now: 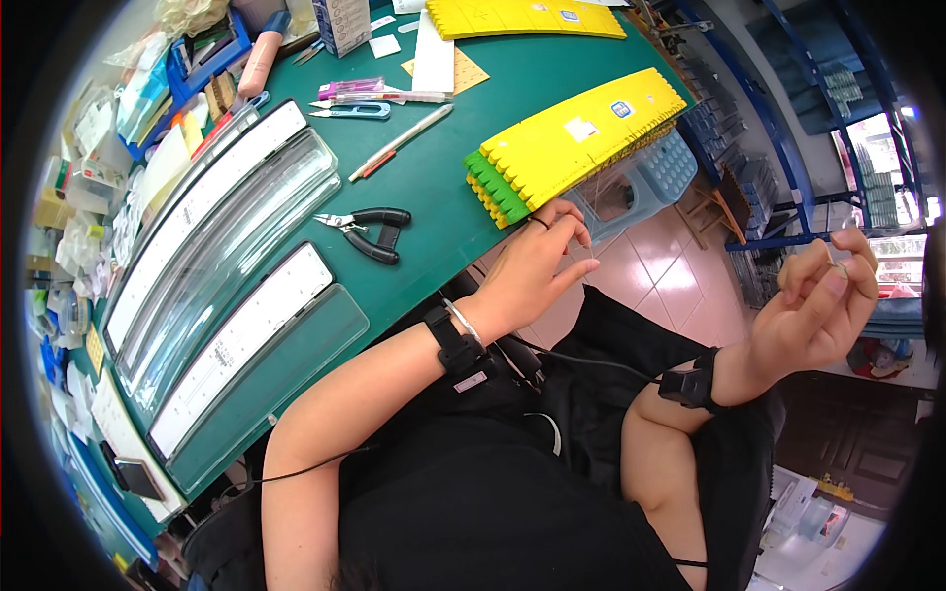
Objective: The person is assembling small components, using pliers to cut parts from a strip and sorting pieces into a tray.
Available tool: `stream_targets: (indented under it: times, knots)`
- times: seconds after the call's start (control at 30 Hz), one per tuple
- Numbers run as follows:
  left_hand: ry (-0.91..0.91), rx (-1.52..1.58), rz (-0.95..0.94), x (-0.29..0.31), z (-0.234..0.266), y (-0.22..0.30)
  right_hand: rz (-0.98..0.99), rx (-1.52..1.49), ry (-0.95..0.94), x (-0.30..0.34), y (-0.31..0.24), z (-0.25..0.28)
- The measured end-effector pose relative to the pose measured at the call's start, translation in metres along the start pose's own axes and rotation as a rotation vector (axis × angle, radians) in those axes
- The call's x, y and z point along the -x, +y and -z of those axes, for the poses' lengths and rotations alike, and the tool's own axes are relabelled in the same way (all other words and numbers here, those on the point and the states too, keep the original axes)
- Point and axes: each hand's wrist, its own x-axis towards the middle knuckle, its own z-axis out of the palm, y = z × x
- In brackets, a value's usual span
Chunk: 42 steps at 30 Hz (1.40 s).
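My left hand (537, 261) hovers just off the green table's edge, below the stack of yellow and green toothed trays (572, 143); its fingers are pinched together, seemingly on a very thin wire or thread. My right hand (823, 305) is raised out to the right over the floor, thumb and fingers pinched on something tiny that I cannot make out. Both wrists wear black bands with cables. Black-handled cutters (370, 231) lie on the table left of my left hand.
Long clear plastic trays with white strips (212, 251) lie along the left of the green table (443, 197). Snips (355, 110), a pen knife (399, 143) and another yellow tray (527, 18) sit farther back. Cluttered bins line the far left. A plastic stool (641, 182) stands on the tiled floor.
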Motion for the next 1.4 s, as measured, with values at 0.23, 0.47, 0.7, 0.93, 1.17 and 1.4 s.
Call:
stream_targets:
  times: [0.23,0.47,0.7,0.93,1.17,1.4]
  knots:
    - [0.019,0.052,-0.077,-0.009,-0.002,0.003,-0.05,-0.016,0.034,0.0,0.01,0.01]
    - [-0.028,0.022,0.01,-0.014,-0.008,-0.001,-0.032,0.024,0.058,0.002,0.014,0.011]
    - [-0.05,0.056,0.101,-0.009,-0.013,-0.014,-0.03,0.187,0.157,0.002,0.023,0.025]
    - [0.163,0.11,-0.058,-0.003,-0.012,-0.004,-0.002,0.195,0.273,0.001,0.022,0.032]
    - [0.012,0.005,-0.178,0.005,0.005,0.006,-0.057,0.029,0.179,0.005,0.019,0.021]
    - [-0.113,0.127,-0.081,0.01,0.014,0.017,-0.091,-0.032,0.081,0.007,0.015,0.005]
